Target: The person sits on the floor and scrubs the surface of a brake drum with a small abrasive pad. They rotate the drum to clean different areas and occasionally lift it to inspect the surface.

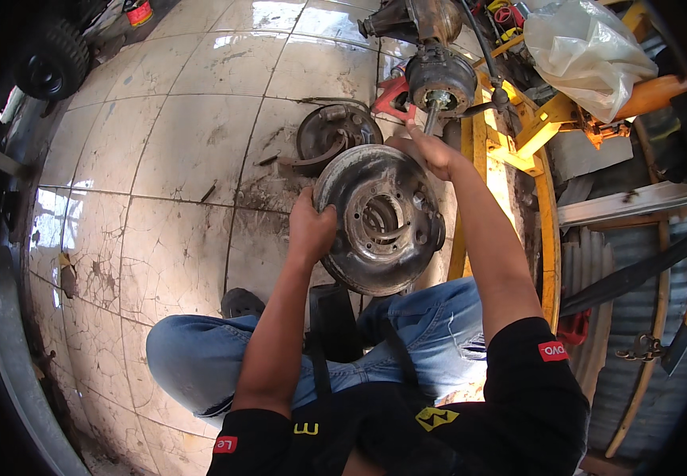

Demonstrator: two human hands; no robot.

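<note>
Above my lap I hold a round black brake backing plate (361, 266), with a wide centre hole ringed by small bolt holes and a worn, greyish rim. My left hand (312, 226) is closed on its left edge, thumb on the near face. My right hand (432, 152) grips the far right edge; part of its fingers is hidden behind the plate. Just beyond, on the tiles, lies a second brake assembly (335, 131) with a curved brake shoe, partly covered by the plate I hold.
An axle housing with a greasy shaft end (441, 79) stands far right beside a red stand (393, 99). A yellow metal frame (548, 127) carries a clear plastic bag (589, 51). At far left are a tyre (54, 59) and a red can (138, 12). The tiled floor (177, 238) is dirty.
</note>
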